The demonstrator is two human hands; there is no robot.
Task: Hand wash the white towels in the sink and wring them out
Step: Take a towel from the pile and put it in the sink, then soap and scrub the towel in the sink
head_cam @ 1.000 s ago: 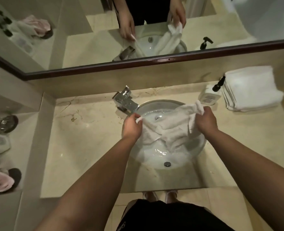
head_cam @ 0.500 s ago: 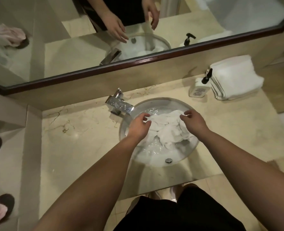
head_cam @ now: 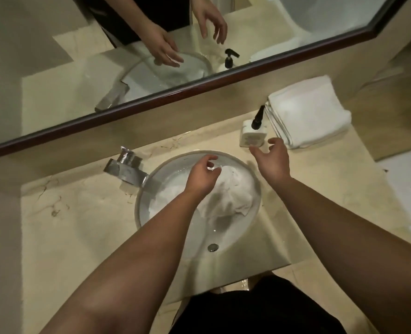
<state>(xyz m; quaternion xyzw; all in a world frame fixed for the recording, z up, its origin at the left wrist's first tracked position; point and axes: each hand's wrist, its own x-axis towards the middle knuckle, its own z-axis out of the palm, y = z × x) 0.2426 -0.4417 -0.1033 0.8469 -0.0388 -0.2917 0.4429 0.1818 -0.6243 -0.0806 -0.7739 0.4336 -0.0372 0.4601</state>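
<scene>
One wet white towel lies bunched in the sink. Our left hand hovers over it, fingers loosely curled, gripping nothing. Our right hand, fingers spread, hovers near the soap bottle.

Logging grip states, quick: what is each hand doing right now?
Left hand: open, fingers loosely curled, holding nothing, above the wet towel in the sink.
Right hand: open, empty, beside the soap dispenser.

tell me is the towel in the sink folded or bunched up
Bunched up: the wet towel lies in a crumpled heap in the sink, unlike the neatly folded stack on the counter.
</scene>
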